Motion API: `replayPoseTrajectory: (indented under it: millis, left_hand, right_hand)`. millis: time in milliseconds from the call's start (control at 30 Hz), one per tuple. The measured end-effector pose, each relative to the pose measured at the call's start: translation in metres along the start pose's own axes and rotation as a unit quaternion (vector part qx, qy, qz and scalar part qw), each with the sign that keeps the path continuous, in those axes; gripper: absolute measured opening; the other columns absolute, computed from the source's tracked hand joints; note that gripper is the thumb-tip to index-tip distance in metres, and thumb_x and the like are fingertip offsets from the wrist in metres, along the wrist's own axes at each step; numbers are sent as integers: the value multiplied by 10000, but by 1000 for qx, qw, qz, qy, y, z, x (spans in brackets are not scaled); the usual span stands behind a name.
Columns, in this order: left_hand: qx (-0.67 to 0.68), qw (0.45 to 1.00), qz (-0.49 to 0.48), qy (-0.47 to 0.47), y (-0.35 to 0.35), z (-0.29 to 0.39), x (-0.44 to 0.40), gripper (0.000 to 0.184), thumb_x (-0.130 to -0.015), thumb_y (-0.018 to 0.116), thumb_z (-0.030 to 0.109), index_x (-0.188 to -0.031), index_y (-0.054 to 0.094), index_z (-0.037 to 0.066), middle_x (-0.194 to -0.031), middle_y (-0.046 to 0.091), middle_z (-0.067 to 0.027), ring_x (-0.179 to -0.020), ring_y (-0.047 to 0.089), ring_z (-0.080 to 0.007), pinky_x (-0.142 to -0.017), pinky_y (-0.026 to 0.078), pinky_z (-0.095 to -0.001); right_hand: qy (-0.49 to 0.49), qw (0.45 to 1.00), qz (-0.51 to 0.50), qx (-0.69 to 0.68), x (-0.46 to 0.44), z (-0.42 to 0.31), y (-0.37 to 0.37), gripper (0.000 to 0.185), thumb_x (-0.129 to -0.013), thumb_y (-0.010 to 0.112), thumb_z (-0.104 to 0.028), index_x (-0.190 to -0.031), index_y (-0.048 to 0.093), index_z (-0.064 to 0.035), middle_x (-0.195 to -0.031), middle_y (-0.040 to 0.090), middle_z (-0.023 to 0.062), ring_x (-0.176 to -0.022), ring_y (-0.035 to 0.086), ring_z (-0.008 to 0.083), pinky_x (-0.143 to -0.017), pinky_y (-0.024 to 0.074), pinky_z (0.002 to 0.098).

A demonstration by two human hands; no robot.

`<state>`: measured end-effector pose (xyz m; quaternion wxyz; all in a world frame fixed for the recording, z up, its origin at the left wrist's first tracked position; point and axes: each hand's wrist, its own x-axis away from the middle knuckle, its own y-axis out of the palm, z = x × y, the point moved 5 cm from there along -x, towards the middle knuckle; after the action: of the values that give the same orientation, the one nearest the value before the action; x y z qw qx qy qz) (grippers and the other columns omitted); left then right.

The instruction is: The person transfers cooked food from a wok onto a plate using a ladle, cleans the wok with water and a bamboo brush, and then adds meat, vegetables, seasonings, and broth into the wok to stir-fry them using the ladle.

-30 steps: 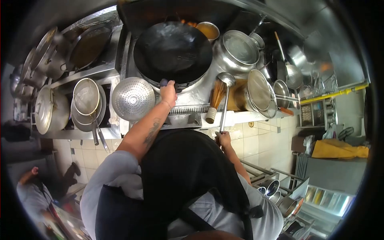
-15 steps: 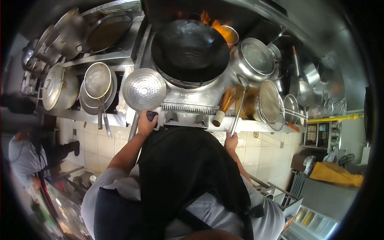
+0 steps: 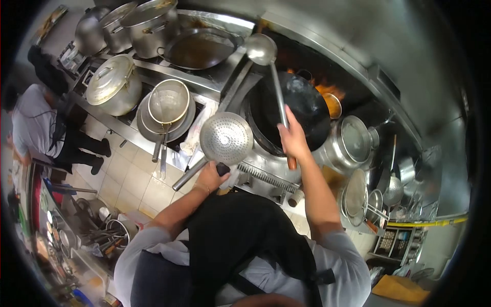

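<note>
My right hand (image 3: 294, 134) is closed round the handle of a long steel ladle (image 3: 261, 49), the wooden end showing below my fist. The ladle's bowl is raised over the far left rim of the large black wok (image 3: 307, 115). At the front left of the wok lies a perforated skimmer (image 3: 226, 137), its thick handle pointing down and left. Just below the skimmer's bowl, my left hand (image 3: 208, 177) is closed on a black knob-like piece (image 3: 222, 169). What that piece belongs to is hidden.
Flames (image 3: 322, 89) rise behind the wok near a small pot. A lidded metal pot (image 3: 353, 138) stands to the right, beside several strainers (image 3: 354, 192). On the left are a wire strainer (image 3: 169, 102) and a lidded pot (image 3: 113, 84). Another person (image 3: 38, 120) stands far left.
My right hand has lifted the ladle from the right of the wok, up and left over it. My left hand keeps its hold by the skimmer. The view has turned left.
</note>
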<state>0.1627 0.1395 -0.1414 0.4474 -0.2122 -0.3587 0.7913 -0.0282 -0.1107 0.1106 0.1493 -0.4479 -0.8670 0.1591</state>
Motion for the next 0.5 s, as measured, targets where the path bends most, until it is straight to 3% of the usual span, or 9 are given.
replayPoseTrajectory:
  millis: [67, 133, 200, 233, 267, 333, 500]
  left_hand:
    - [-41, 998, -33, -37, -30, 16, 2, 770, -872, 870, 441, -1398, 531, -7, -1141, 721, -300, -1042, 709, -488, -925, 564, -581]
    - [-43, 998, -40, -30, -68, 27, 3, 769, -918, 837, 437, -1469, 513, 8, -1149, 738, -271, -986, 735, -442, -894, 593, -534]
    - [131, 987, -91, -7, -99, 31, 6, 740, -981, 760, 447, -1521, 503, 10, -1159, 748, -217, -928, 743, -350, -881, 597, -476]
    - [148, 988, -50, 21, -115, 31, 9, 656, -1012, 745, 349, -1539, 508, 38, -1155, 754, -170, -877, 741, -284, -823, 602, -423]
    - [151, 987, -51, 19, -123, 25, 9, 656, -1012, 745, 349, -1539, 508, 38, -1155, 754, -170, -877, 741, -284, -823, 602, -423]
    - [206, 978, 0, 19, -138, 9, 10, 635, -1016, 746, 219, -1564, 485, 34, -1134, 751, -159, -846, 725, -233, -776, 599, -361]
    - [247, 968, 51, 1, -163, -13, 7, 583, -1025, 707, 136, -1550, 484, 16, -1133, 741, -160, -776, 692, -221, -751, 581, -352]
  right_hand:
    - [-9, 998, -46, -35, -74, -17, 38, 743, -1033, 595, -57, -1712, 302, -124, -662, 533, 27, -434, 501, 132, -395, 440, 335]
    - [-8, 998, -61, 21, -130, -36, 75, 740, -1026, 607, -71, -1706, 317, -111, -677, 564, 43, -432, 510, 149, -412, 463, 344]
    - [-8, 997, -59, 56, -172, -45, 103, 734, -1022, 614, -79, -1700, 331, -104, -695, 585, 54, -448, 526, 158, -426, 481, 350]
    - [-10, 995, -55, 87, -186, -46, 113, 729, -1018, 621, -86, -1693, 345, -97, -713, 606, 65, -463, 542, 166, -440, 500, 356]
    - [-7, 994, -56, 90, -199, -46, 120, 729, -1018, 621, -86, -1693, 345, -97, -713, 606, 65, -463, 542, 166, -440, 500, 356]
    - [9, 994, -55, 99, -214, -46, 132, 727, -1013, 634, -89, -1688, 362, -101, -740, 631, 77, -502, 571, 171, -464, 527, 361]
    - [26, 993, -64, 100, -220, -45, 143, 738, -1014, 643, -92, -1695, 358, -119, -751, 622, 53, -519, 559, 146, -457, 519, 345]
